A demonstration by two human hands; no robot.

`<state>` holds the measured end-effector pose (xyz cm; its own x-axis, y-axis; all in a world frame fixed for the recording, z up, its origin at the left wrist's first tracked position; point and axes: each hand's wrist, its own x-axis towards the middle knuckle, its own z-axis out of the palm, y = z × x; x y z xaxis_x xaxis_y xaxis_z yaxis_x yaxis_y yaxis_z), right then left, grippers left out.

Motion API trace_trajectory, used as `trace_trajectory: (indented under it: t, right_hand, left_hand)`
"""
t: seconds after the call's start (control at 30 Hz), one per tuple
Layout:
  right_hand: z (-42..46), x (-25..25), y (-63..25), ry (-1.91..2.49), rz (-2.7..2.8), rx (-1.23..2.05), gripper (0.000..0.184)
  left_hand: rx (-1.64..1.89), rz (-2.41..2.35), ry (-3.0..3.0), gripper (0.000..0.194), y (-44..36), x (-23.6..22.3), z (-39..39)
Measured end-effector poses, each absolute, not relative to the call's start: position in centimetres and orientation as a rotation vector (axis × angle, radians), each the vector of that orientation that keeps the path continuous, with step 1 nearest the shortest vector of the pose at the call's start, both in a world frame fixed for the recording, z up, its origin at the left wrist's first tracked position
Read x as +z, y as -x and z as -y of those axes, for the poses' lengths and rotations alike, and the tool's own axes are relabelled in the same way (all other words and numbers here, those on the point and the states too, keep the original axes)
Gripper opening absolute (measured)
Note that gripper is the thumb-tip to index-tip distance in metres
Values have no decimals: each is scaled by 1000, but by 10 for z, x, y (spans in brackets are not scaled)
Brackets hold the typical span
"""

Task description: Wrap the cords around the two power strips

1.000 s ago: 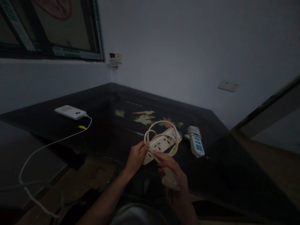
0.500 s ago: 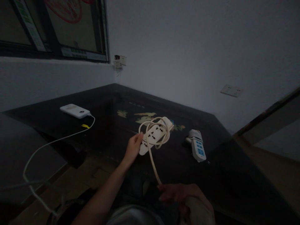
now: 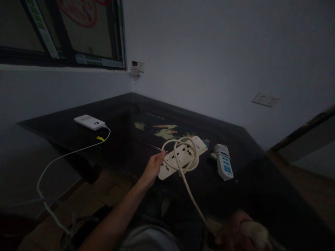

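My left hand [image 3: 155,167] grips the near left end of a white power strip [image 3: 167,171], its thumb on top beside the sockets. The strip is held tilted above the dark table. Its cream cord [image 3: 190,193] lies in loose loops around the strip and runs down toward me. Low at the right, my right hand [image 3: 235,232] is closed on that cord; it is dim and blurred, and a thick pale bundle or plug shows at it. To the right of the held strip, a smaller power strip with blue sockets [image 3: 224,167] lies on the table, its cord wound round one end.
A white power bank-like device [image 3: 89,122] with a cable [image 3: 68,153] lies on the table's left side, near a yellow tag [image 3: 100,138]. The cable hangs over the table edge. Wall sockets [image 3: 265,99] sit above the black table [image 3: 125,104], and a window [image 3: 86,42] is at left.
My right hand has moved down and right, drawing the cord out longer. The held power strip has turned flatter and shifted slightly right, with my left hand still on its end.
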<state>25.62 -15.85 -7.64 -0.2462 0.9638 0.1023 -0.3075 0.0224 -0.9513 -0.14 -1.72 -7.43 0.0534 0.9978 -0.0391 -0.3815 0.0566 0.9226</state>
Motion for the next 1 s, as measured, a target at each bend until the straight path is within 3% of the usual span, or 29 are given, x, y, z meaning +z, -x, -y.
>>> trace_trajectory:
  t: [0.3, 0.5, 0.67, 0.87, 1.0]
  right_hand:
    - [129, -52, -207, 807, 801, 1088, 26]
    - [126, -41, -211, 865, 722, 1006, 24]
    - [134, -38, -225, 926, 724, 989, 25]
    - [141, -42, -231, 974, 745, 1032, 25]
    - [145, -41, -238, 991, 748, 896, 24]
  left_hand:
    - [954, -492, -558, 60, -3, -76, 36]
    - [991, -592, -637, 58, -4, -74, 43]
    - [1116, -653, -572, 45, -3, -72, 41]
    - [1201, -723, -486, 48, 1, -72, 38]
    - [1277, -737, -492, 45, 8, -76, 29]
